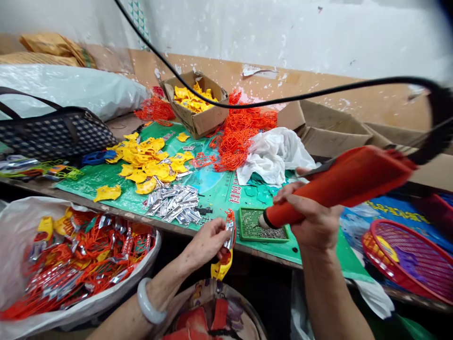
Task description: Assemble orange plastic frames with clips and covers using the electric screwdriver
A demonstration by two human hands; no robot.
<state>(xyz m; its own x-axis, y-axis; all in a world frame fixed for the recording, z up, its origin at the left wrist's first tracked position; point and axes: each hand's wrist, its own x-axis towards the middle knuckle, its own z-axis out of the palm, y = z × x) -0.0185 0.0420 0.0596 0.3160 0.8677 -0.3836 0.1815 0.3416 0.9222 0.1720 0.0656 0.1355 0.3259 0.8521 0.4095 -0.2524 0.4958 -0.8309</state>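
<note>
My left hand (208,240) pinches a small assembly (230,231) at the table's front edge. It has an orange frame, a silver strip and a yellow end piece (222,267) pointing down. My right hand (314,217) is wrapped round a red electric screwdriver (339,184), tilted with its nose down to the left. The screwdriver's tip is over a green perforated tray (244,235) that holds many tiny metal pieces, seemingly screws. Left of the tray lies a pile of silver strips (173,203), with yellow plastic parts (145,158) heaped behind it.
A white sack (148,264) of similar assemblies stands at the left. Behind are a cardboard box (208,122) of yellow parts, orange frames (237,137) and a white cloth (276,153). A red basket (417,255) sits right. The black cable (283,98) hangs across the view.
</note>
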